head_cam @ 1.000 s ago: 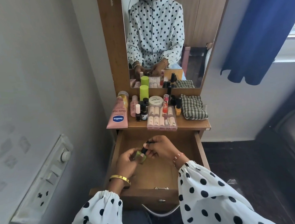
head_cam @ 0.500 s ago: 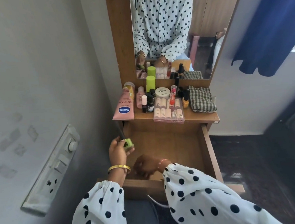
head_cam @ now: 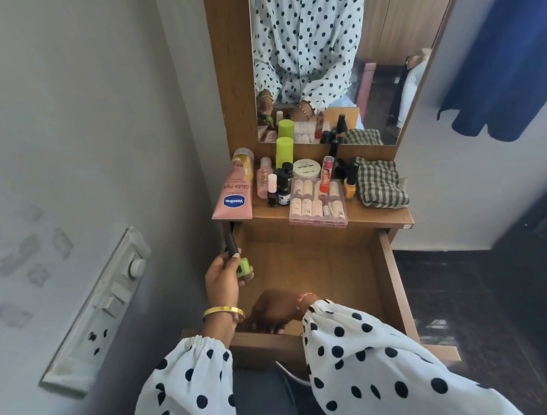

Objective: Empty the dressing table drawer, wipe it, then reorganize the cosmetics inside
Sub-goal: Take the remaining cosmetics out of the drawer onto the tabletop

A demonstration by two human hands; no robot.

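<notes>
The wooden drawer [head_cam: 336, 268] stands pulled out, and its visible floor is bare. My left hand [head_cam: 222, 277] is closed around a green nail polish bottle [head_cam: 243, 270] with a black cap, over the drawer's left wall. My right hand [head_cam: 274, 312] reaches palm-down into the near left corner of the drawer, fingers against the front panel. Anything under that hand is hidden. On the tabletop stand the cosmetics: a pink Vaseline tube [head_cam: 233, 194], a clear box of lipsticks [head_cam: 317, 204], a white jar [head_cam: 306, 168], a green cylinder [head_cam: 284, 150] and several small bottles.
A folded checked cloth [head_cam: 380, 182] lies at the tabletop's right end. The mirror [head_cam: 383, 35] rises behind the cosmetics. A grey wall with a switchboard [head_cam: 103, 306] is close on the left. A blue curtain [head_cam: 508, 41] hangs at the right, above dark floor.
My right hand let go of the nail polish bottle and dropped into the drawer's near left corner. My left hand carried the bottle from the drawer's middle to its left wall.
</notes>
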